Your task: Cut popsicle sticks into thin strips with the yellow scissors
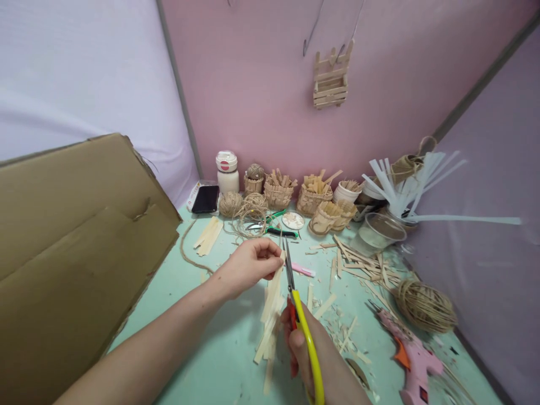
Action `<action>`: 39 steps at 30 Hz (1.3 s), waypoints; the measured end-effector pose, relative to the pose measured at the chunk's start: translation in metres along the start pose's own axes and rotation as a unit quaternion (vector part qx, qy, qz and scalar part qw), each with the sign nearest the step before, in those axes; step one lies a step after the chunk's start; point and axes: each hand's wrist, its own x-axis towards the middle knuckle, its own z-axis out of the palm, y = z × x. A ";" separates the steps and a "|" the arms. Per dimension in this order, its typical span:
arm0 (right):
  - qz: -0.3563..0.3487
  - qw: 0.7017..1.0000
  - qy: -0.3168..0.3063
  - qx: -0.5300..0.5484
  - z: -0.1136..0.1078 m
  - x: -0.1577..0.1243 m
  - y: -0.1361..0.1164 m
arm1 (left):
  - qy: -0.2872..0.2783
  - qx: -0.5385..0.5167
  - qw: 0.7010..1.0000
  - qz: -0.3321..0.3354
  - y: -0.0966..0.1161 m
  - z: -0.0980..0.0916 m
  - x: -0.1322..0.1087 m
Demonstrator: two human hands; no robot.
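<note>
My left hand is closed, pinching a thin pale wooden strip between thumb and fingers. Yellow-handled scissors sit in my right hand, their blades pointing away from me beside the strip. The blades look only slightly apart; I cannot tell whether they touch the strip. Below both hands lies a loose pile of flat pale wooden strips. A pink cutter rests on the table just beyond the scissors.
Cardboard rises at the left. Along the back stand stick-filled baskets, twine balls, a phone and green-handled pliers. At right are a plastic cup, a twine ball and a pink glue gun.
</note>
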 end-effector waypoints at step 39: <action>0.010 0.992 -0.034 -0.120 -0.013 0.003 -0.012 | -0.015 -0.017 0.999 -0.041 -0.005 0.000 -0.001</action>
